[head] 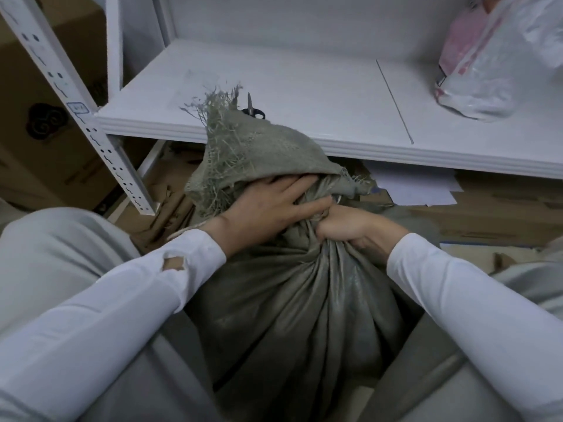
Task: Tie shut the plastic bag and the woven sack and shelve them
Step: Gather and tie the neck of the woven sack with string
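The sack stands below the shelf front edge, its base cut off. The right hand fists the gathered neck. The left hand lies across the neck with fingers nearly straight, their tips blurred against the frayed flap. Scissors on the shelf are half hidden behind that flap. The bag sits on the shelf's right end, cropped by the frame.
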